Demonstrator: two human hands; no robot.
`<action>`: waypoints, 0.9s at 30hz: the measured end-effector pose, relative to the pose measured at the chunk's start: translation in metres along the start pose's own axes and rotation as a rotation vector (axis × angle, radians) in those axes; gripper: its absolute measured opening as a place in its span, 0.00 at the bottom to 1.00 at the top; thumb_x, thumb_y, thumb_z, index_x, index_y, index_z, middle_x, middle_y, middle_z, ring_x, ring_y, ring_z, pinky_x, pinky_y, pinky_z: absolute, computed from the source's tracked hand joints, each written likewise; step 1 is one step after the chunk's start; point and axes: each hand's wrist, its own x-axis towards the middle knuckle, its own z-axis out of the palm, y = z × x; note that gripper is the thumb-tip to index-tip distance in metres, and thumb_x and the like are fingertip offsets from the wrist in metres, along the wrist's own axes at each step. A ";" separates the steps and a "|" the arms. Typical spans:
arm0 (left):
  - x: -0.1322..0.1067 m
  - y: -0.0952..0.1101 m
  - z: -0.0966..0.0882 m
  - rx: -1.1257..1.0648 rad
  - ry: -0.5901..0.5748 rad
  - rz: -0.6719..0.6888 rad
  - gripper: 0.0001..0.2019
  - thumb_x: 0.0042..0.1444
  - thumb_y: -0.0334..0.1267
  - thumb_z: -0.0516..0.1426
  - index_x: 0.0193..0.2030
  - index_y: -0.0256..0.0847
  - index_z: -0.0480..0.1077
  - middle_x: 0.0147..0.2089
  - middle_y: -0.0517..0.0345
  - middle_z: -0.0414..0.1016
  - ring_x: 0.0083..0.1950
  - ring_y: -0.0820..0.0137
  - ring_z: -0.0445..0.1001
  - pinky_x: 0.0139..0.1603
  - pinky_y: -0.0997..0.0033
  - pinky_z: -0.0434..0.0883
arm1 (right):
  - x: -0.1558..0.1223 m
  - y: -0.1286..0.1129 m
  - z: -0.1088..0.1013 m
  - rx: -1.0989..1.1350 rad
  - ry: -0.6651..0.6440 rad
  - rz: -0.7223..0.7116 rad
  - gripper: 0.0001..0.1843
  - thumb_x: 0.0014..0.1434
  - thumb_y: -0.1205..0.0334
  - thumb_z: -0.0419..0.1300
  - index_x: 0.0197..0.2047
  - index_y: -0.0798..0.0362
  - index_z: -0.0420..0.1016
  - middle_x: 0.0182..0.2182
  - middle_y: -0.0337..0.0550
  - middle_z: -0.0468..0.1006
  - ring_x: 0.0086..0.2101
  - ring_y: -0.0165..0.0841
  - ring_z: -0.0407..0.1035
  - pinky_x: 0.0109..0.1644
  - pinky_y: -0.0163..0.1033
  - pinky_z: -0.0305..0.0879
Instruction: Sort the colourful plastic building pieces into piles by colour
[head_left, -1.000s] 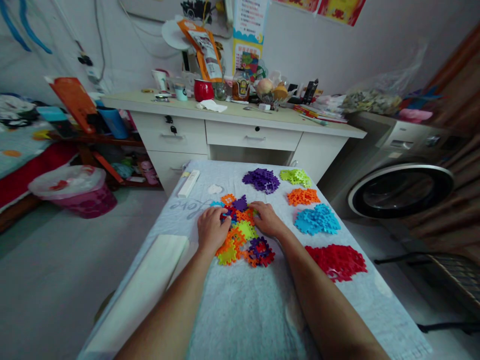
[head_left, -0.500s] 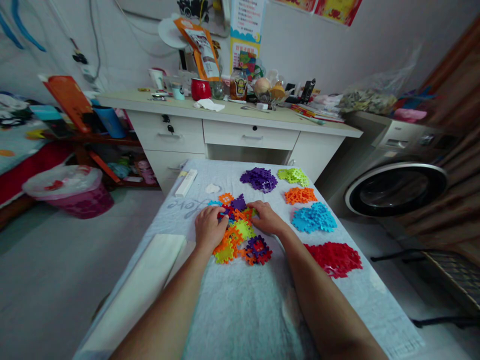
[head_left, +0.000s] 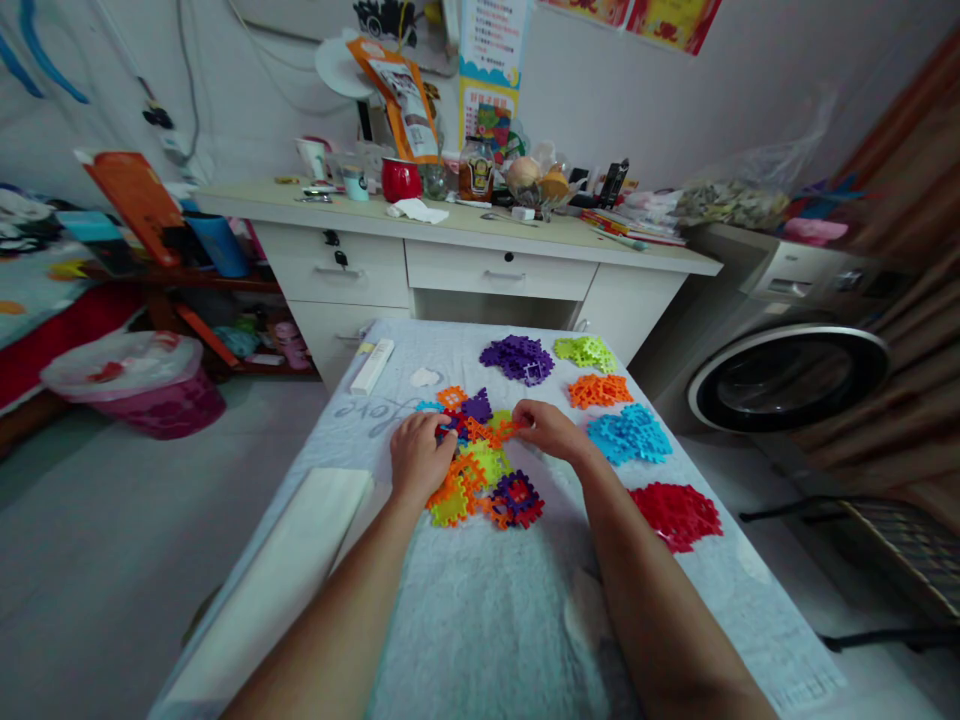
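Note:
A mixed heap of coloured plastic puzzle tiles (head_left: 484, 470) lies mid-table on a pale blue cloth (head_left: 480, 610). My left hand (head_left: 418, 456) rests curled on the heap's left side, fingertips on the tiles. My right hand (head_left: 550, 430) is at the heap's upper right, pinching an orange tile (head_left: 508, 429) at its fingertips. Sorted piles lie to the right: purple (head_left: 519, 358), light green (head_left: 586, 352), orange (head_left: 600, 390), blue (head_left: 630, 435) and red (head_left: 675, 513).
A folded white cloth (head_left: 285, 570) lies along the table's left edge, a white tube (head_left: 373, 365) at the far left. Behind stand a cluttered desk (head_left: 465, 240) with drawers, a washing machine (head_left: 787, 360) at right, and a pink bin (head_left: 135, 385) on the floor at left.
My right hand has shifted right and lifted off the heap a little, drawing an orange tile out with its fingertips. The left hand has stayed on the heap.

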 end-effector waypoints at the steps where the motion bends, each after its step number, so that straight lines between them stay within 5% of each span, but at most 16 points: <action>1: 0.000 0.000 0.000 -0.002 0.000 0.000 0.08 0.58 0.40 0.56 0.43 0.47 0.73 0.49 0.56 0.77 0.55 0.60 0.70 0.60 0.56 0.63 | -0.001 0.002 -0.005 0.025 -0.007 0.003 0.06 0.49 0.72 0.59 0.31 0.53 0.70 0.25 0.33 0.69 0.28 0.27 0.61 0.33 0.33 0.54; 7: 0.000 0.002 -0.002 0.004 -0.010 -0.006 0.09 0.58 0.39 0.55 0.43 0.46 0.73 0.50 0.55 0.77 0.55 0.60 0.71 0.59 0.56 0.64 | -0.003 0.028 -0.051 0.046 0.131 0.101 0.03 0.50 0.68 0.58 0.31 0.54 0.73 0.23 0.33 0.68 0.26 0.27 0.60 0.30 0.32 0.53; 15: 0.001 0.000 0.000 -0.004 -0.006 -0.002 0.08 0.57 0.39 0.55 0.43 0.47 0.73 0.50 0.56 0.77 0.55 0.60 0.70 0.60 0.56 0.63 | 0.011 0.073 -0.134 -0.255 0.214 0.421 0.06 0.46 0.73 0.59 0.28 0.55 0.75 0.20 0.35 0.70 0.23 0.27 0.62 0.29 0.32 0.56; 27: 0.000 0.000 0.000 0.001 -0.006 -0.006 0.09 0.58 0.39 0.55 0.43 0.46 0.73 0.50 0.55 0.77 0.56 0.59 0.70 0.60 0.56 0.63 | 0.031 0.101 -0.140 -0.478 0.010 0.512 0.12 0.46 0.76 0.59 0.28 0.54 0.81 0.18 0.37 0.72 0.22 0.28 0.65 0.30 0.33 0.60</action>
